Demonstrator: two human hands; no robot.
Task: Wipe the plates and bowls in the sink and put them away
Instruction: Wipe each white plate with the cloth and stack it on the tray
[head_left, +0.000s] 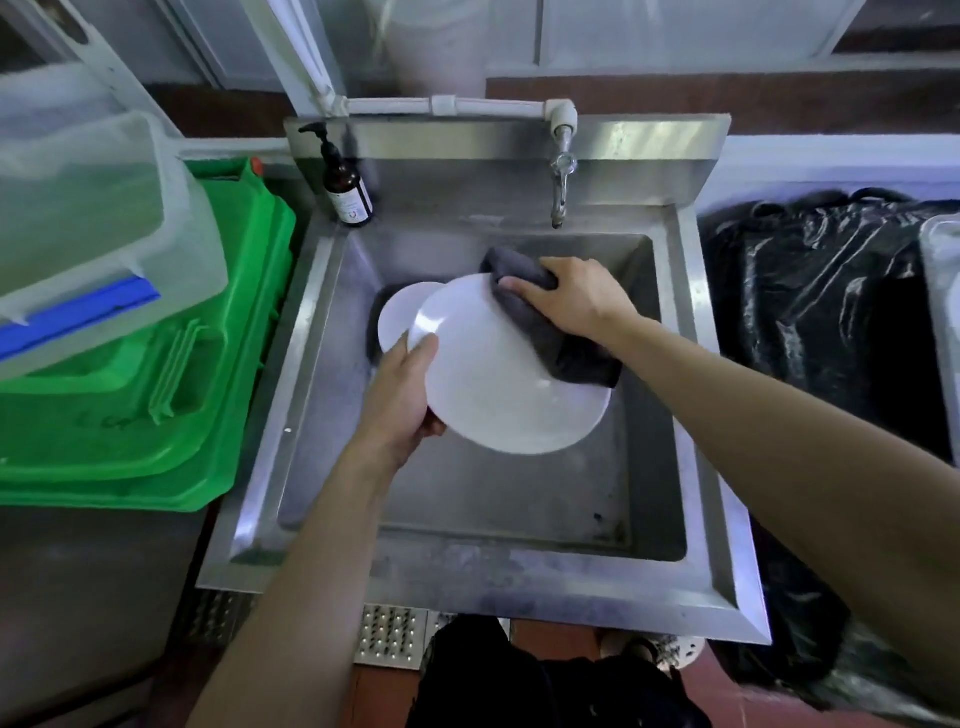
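From my head camera: over the steel sink (722, 571), my left hand (402, 397) grips the rim of a white plate (498, 384), held tilted. My right hand (576, 299) clutches a dark grey cloth (566, 348) against the plate's upper right edge. Another white dish (397, 314) lies in the basin behind. A brown soap bottle (347, 189) stands at the back left corner.

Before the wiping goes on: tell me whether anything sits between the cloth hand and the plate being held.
Nothing visible does. The right hand already presses the grey cloth onto the white plate, which the left hand grips at its rim above the sink.
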